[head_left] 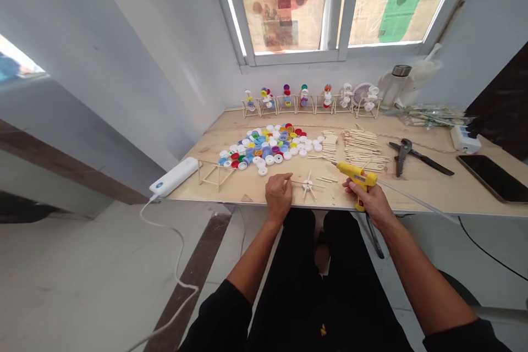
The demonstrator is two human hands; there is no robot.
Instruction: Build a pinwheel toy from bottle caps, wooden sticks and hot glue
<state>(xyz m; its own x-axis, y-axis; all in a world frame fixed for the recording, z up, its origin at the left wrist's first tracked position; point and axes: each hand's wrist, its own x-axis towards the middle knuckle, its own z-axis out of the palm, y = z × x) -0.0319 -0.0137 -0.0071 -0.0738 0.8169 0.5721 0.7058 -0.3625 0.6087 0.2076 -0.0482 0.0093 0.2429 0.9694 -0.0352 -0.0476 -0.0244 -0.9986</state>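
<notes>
My right hand [371, 201] grips a yellow glue gun [355, 174] at the table's front edge, its nozzle pointing left. My left hand [279, 193] is closed in a pinch on a thin wooden stick [297, 181] that runs right toward a white bottle cap [307, 183] with several sticks radiating from it like spokes. A few loose sticks [325, 180] lie between the cap piece and the glue gun. Both hands rest on the plywood tabletop [412, 187].
A heap of coloured bottle caps [270, 146] and piles of sticks [363, 146] lie behind. A stick frame [214, 173], white power bank [173, 176], pliers [406, 155], phone [493, 177] and power strip [466, 139] sit around. Finished cap-and-stick models [305, 98] line the wall.
</notes>
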